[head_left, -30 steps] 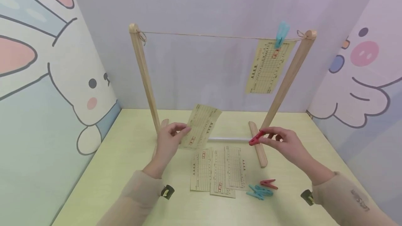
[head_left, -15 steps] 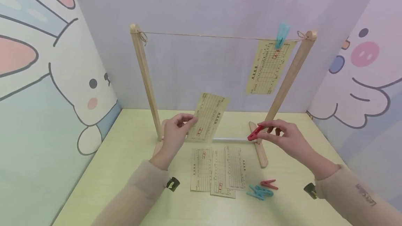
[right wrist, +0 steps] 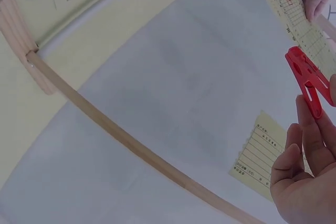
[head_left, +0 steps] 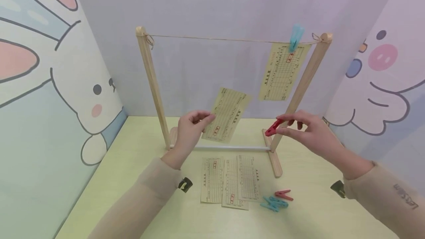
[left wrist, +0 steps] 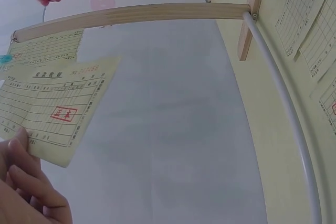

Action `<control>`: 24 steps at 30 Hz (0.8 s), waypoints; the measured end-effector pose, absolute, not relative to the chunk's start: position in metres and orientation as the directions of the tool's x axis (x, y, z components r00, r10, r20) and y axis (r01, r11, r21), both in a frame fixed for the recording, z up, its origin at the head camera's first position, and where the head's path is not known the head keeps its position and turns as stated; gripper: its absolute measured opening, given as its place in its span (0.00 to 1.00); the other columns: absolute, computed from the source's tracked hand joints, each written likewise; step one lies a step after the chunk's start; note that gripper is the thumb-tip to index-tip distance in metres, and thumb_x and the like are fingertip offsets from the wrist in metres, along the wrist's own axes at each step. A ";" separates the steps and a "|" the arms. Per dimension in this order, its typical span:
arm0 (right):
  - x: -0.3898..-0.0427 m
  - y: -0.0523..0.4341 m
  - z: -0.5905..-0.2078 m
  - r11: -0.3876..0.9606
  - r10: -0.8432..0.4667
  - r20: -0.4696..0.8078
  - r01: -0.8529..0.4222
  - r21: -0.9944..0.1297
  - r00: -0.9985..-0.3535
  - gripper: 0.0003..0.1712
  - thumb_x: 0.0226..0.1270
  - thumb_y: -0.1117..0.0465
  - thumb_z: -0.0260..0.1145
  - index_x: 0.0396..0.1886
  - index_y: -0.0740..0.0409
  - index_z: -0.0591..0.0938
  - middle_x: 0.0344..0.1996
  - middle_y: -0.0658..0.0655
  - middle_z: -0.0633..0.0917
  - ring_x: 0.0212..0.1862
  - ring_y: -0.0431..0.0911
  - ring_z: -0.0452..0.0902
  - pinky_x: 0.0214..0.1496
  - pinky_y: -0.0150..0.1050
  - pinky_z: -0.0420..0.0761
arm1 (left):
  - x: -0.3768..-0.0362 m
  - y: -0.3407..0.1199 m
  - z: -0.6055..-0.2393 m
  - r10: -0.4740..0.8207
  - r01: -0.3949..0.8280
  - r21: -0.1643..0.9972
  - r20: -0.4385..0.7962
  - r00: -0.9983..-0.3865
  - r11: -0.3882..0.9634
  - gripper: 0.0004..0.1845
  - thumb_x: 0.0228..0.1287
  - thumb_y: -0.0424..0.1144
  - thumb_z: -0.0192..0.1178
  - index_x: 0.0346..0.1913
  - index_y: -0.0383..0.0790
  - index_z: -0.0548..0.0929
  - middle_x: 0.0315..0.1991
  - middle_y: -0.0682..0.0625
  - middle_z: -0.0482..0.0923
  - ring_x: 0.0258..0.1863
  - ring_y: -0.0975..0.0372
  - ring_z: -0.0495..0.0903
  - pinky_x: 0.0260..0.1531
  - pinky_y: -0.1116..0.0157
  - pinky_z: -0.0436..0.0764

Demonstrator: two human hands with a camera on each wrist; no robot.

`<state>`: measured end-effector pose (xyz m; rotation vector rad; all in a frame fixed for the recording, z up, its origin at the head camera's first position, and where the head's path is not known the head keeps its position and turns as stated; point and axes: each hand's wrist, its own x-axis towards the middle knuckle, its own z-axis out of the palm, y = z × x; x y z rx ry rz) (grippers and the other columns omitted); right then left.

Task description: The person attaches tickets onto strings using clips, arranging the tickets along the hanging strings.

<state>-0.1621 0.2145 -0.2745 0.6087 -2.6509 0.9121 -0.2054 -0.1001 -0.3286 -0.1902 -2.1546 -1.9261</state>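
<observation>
My left hand (head_left: 194,130) pinches a yellowish printed paper slip (head_left: 227,115) by its left edge, thumb over fingers. The slip is tilted and hangs in the air below the string (head_left: 199,38). In the left wrist view the slip's red stamp (left wrist: 64,114) faces the camera. At the right, my right hand (head_left: 303,130) pinches a red clothespin (head_left: 273,127) by its handle ends, in front of the right post. The right wrist view shows that red clothespin (right wrist: 307,77) between thumb and fingers. Another slip (head_left: 283,73) hangs from the string's right end under a blue clothespin (head_left: 296,38).
The string is tied between two wooden posts (head_left: 152,87), joined low down by a white rod (head_left: 232,147). On the table (head_left: 132,194) lie three slips (head_left: 212,180), partly overlapping. Beside them are several blue clothespins (head_left: 275,203) and one red clothespin (head_left: 284,194).
My left hand has raised the slip and carried it to the right, toward the string. My right hand has lifted the red clothespin a little. The hanging slip stays in place.
</observation>
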 end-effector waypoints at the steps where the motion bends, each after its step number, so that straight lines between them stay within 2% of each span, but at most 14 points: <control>1: -0.163 0.214 -0.273 0.706 -0.308 0.399 -0.489 -0.513 -0.864 0.18 0.59 0.61 0.75 0.50 0.55 0.87 0.34 0.45 0.82 0.36 0.39 0.67 0.30 0.33 0.67 | -0.207 -0.099 -0.327 -0.060 0.251 0.962 0.258 -0.964 0.111 0.09 0.62 0.39 0.69 0.41 0.37 0.87 0.32 0.52 0.86 0.23 0.68 0.75 0.25 0.74 0.75; 5: -0.165 0.210 -0.267 0.663 -0.350 0.482 -0.576 -0.478 -0.803 0.18 0.55 0.66 0.76 0.47 0.56 0.87 0.31 0.40 0.81 0.35 0.36 0.67 0.33 0.31 0.66 | -0.214 -0.094 -0.320 -0.037 0.229 0.971 0.232 -0.972 0.074 0.10 0.62 0.40 0.69 0.41 0.38 0.87 0.30 0.57 0.85 0.22 0.68 0.74 0.27 0.73 0.76; 8: -0.167 0.208 -0.262 0.641 -0.382 0.528 -0.629 -0.439 -0.758 0.20 0.51 0.69 0.77 0.46 0.56 0.88 0.30 0.39 0.82 0.34 0.35 0.68 0.34 0.29 0.66 | -0.218 -0.090 -0.314 -0.029 0.227 0.973 0.228 -0.973 0.045 0.10 0.62 0.39 0.69 0.42 0.37 0.86 0.31 0.58 0.85 0.22 0.68 0.74 0.29 0.73 0.76; 14: -0.171 0.202 -0.248 0.634 -0.439 0.564 -0.686 -0.357 -0.699 0.22 0.48 0.71 0.78 0.46 0.56 0.88 0.30 0.45 0.84 0.34 0.33 0.71 0.35 0.26 0.68 | -0.225 -0.085 -0.304 -0.017 0.220 0.975 0.220 -0.975 -0.005 0.10 0.62 0.40 0.69 0.43 0.39 0.86 0.31 0.58 0.86 0.21 0.69 0.78 0.14 0.74 0.66; 24: -0.169 0.201 -0.218 0.674 -0.433 0.538 -0.656 -0.339 -0.723 0.20 0.53 0.67 0.77 0.48 0.55 0.87 0.32 0.44 0.81 0.36 0.35 0.68 0.35 0.28 0.67 | -0.232 -0.076 -0.286 0.023 0.212 0.976 0.213 -0.977 -0.048 0.10 0.62 0.40 0.70 0.42 0.39 0.86 0.36 0.52 0.89 0.20 0.68 0.82 0.11 0.73 0.66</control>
